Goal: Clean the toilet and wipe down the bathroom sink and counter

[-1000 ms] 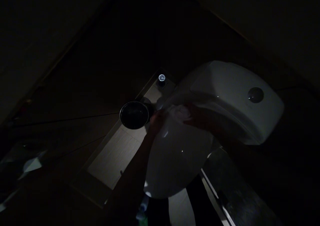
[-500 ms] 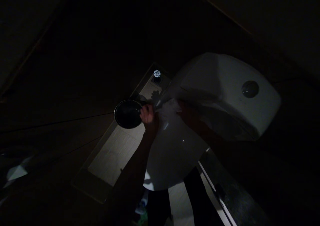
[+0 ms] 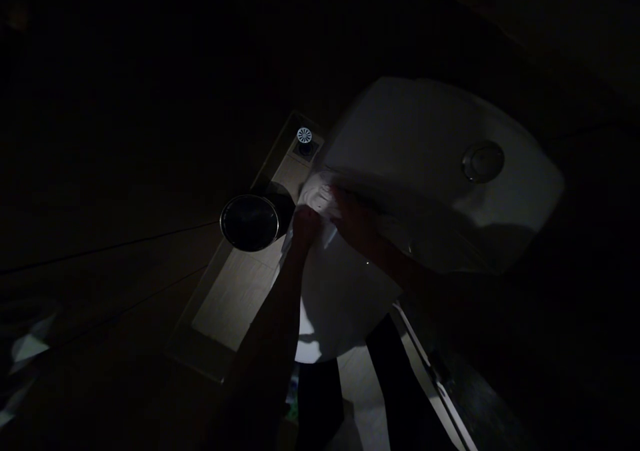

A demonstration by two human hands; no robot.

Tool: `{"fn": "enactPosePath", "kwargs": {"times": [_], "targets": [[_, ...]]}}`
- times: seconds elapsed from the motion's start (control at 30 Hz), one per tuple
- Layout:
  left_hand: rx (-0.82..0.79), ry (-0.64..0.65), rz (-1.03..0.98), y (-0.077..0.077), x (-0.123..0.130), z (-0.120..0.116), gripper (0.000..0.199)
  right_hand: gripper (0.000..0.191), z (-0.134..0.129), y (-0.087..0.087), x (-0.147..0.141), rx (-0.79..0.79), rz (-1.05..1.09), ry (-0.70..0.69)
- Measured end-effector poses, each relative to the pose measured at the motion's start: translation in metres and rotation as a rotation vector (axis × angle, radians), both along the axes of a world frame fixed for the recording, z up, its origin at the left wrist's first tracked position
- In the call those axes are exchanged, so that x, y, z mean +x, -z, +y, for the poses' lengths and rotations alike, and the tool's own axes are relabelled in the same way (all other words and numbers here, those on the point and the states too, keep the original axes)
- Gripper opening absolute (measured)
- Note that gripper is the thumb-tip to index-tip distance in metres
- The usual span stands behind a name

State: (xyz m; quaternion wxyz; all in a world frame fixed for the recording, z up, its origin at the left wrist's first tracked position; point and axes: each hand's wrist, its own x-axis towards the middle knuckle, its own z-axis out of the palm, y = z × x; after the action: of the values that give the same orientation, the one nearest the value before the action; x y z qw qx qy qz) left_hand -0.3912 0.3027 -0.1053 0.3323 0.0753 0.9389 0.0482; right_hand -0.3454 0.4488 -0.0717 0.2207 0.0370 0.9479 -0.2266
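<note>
The room is very dark. A white toilet stands below me, its closed lid lit and its cistern behind with a round flush button. My left hand rests at the lid's back left edge. My right hand lies beside it, pressing a white cloth or paper wad onto the toilet near the hinge. Both hands touch the wad; which one grips it is unclear.
A round dark bin with a shiny rim stands on the floor left of the toilet. A small round floor drain sits behind it on pale tiles. My dark legs stand at the toilet's front.
The hands came together at the lid's back left corner. The white wad shifted left from the lid's rear middle. My left hand moved off the bin's edge back to the lid.
</note>
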Motion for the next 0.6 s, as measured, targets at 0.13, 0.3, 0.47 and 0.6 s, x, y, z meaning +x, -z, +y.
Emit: {"fn": "enactPosePath", "kwargs": {"times": [0.13, 0.3, 0.47, 0.6], "targets": [[-0.032, -0.141, 0.15, -0.014, 0.015, -0.002, 0.043, 0.073, 0.004, -0.004, 0.024, -0.032, 0.086, -0.055], [-0.046, -0.111, -0.111, -0.011, 0.008, 0.014, 0.051, 0.07, 0.013, 0.012, 0.022, -0.037, -0.027, -0.073], [-0.035, -0.074, -0.122, -0.012, -0.008, 0.027, 0.055, 0.064, 0.027, 0.02, 0.027, -0.138, 0.006, 0.003], [-0.027, 0.019, -0.12, -0.016, -0.01, 0.042, 0.051, 0.064, 0.037, 0.018, 0.043, -0.223, -0.034, 0.063]]}}
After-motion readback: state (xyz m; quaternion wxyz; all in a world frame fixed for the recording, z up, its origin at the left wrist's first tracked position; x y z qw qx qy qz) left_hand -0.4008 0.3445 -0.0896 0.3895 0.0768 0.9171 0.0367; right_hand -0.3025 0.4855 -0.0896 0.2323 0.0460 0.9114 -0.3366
